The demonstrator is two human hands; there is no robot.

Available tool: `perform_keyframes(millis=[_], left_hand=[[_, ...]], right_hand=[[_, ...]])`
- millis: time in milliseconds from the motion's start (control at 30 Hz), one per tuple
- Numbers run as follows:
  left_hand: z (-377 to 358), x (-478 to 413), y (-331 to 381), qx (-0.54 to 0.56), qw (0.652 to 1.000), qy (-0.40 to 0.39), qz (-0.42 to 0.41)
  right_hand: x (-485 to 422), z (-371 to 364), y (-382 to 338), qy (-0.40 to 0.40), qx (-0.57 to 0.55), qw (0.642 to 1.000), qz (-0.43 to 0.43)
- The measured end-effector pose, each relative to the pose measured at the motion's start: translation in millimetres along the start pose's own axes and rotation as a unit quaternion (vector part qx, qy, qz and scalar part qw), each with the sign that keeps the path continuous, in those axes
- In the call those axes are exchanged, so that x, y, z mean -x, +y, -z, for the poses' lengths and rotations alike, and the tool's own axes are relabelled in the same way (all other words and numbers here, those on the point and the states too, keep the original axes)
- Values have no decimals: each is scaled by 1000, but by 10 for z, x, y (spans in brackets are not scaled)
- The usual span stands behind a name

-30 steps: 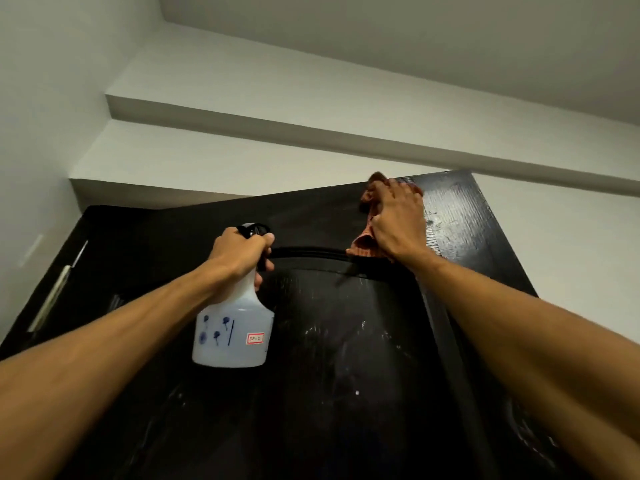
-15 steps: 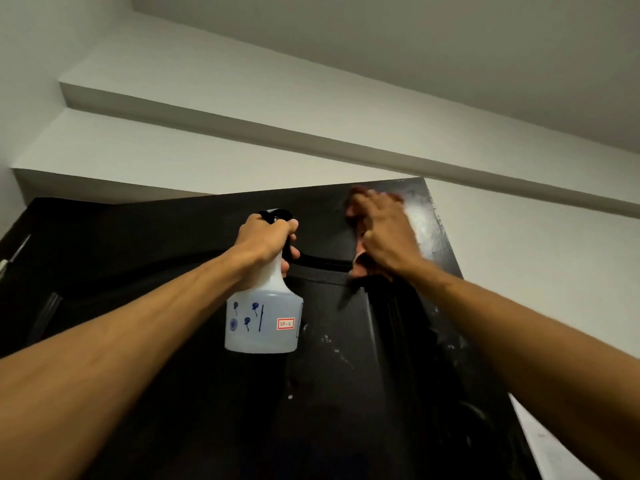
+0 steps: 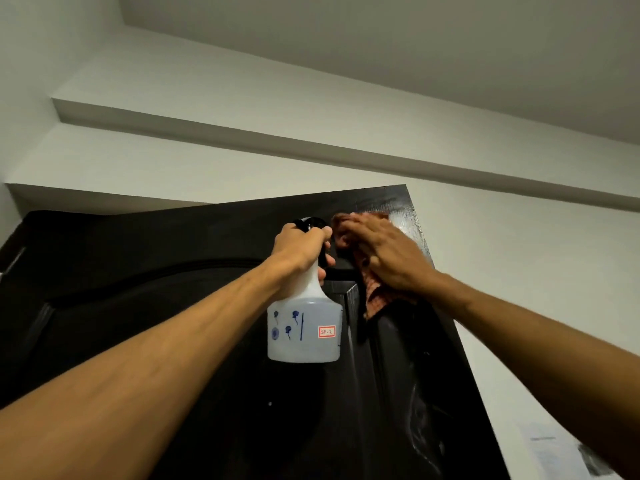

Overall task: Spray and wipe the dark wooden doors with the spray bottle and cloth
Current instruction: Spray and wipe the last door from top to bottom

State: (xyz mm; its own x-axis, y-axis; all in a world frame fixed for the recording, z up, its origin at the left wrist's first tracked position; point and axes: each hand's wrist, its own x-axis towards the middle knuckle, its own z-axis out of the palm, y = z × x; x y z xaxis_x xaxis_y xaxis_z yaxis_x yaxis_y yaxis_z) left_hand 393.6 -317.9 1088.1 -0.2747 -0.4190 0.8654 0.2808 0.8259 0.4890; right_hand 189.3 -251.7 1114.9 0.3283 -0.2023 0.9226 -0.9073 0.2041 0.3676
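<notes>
A dark wooden door (image 3: pixel 180 306) fills the lower half of the view, seen from below, with a wet sheen near its top right corner. My left hand (image 3: pixel 299 252) grips the neck of a translucent white spray bottle (image 3: pixel 304 327) with a black nozzle, held up in front of the door. My right hand (image 3: pixel 384 256) presses a reddish-brown cloth (image 3: pixel 375 294) flat against the upper right part of the door, fingers spread. Most of the cloth is hidden under that hand; a corner hangs below it.
White wall and stepped ceiling ledges (image 3: pixel 242 133) run above the door. A white wall (image 3: pixel 519 271) lies to the right of the door edge, with a paper sheet (image 3: pixel 554 448) stuck low on it.
My right hand has wiped the cloth leftward and downward across the door's top right. The view swung, and the bottle now sits close beside the cloth hand.
</notes>
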Motion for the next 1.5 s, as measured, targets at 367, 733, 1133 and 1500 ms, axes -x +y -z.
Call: perform_keyframes(millis=[367, 733, 1133, 1500], left_hand=[[926, 126, -563, -41, 998, 24, 42], [2518, -130, -1026, -91, 992, 89, 9], [3729, -305, -1330, -112, 985, 134, -19], [4044, -324, -1170, -108, 985, 124, -45]], right_hand=[[-248, -555, -657, 57, 6, 994, -92], [-1158, -1288, -1714, 108, 6, 978, -181], [-1789, -1802, -2666, 110, 58, 974, -191], [-2108, -1881, -2844, 111, 29, 981, -158]])
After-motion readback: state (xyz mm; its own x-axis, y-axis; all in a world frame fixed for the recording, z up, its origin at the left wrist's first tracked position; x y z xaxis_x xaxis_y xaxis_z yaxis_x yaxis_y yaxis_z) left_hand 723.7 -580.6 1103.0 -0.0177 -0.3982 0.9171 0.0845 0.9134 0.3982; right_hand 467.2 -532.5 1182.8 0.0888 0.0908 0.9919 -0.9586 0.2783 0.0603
